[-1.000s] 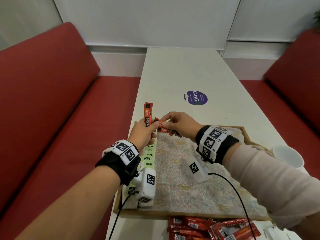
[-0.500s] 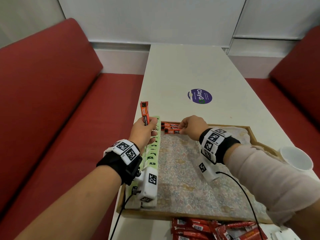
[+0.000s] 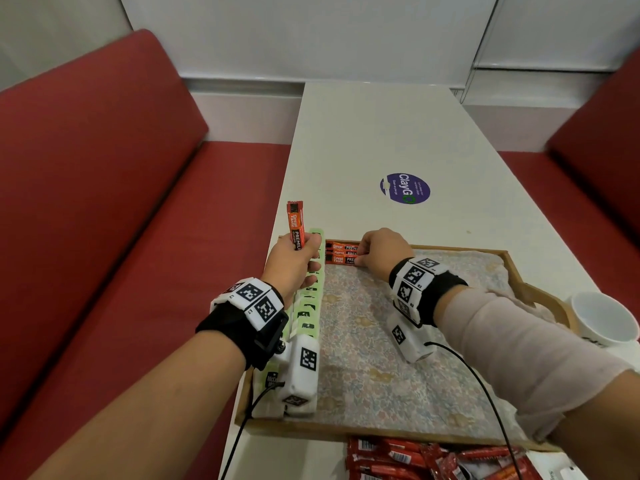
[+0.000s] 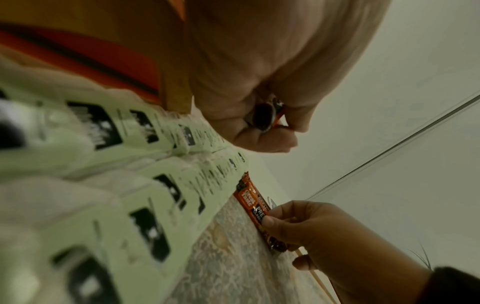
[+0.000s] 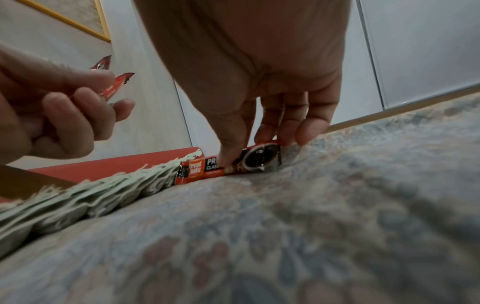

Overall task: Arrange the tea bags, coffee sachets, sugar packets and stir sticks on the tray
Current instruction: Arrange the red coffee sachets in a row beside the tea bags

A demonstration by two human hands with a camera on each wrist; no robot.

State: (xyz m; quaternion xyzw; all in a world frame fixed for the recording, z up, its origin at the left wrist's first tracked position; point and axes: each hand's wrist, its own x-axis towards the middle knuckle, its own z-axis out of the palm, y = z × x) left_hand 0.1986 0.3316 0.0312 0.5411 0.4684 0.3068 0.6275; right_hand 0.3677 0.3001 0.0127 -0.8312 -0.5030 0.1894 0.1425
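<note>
The head view gives you the layout: a wooden tray [image 3: 512, 268] with a patterned liner sits on the white tabletop [image 3: 374, 133], a column of green tea bags [image 3: 308, 306] runs along its left edge, and three orange coffee sachets [image 3: 341, 253] lie stacked side by side at the far left corner, just beside the top of that column. A pile of red sachets [image 3: 415, 457] lies on the tabletop against the near rim, and a white cup [image 3: 604, 315] stands to the right of the tray.

The right wrist view adds the contact: your right hand [image 5: 259, 72] is curled, thumb tip and fingertips pressing down on the nearest sachet [image 5: 228, 165], which lies flat on the liner, its end touching the tea bags.

Your left hand [image 3: 294, 261] is closed around one upright sachet [image 3: 296, 225] above the tea bags. The left wrist view shows that sachet's lower end [image 4: 265, 116] poking out between the curled fingers.
</note>
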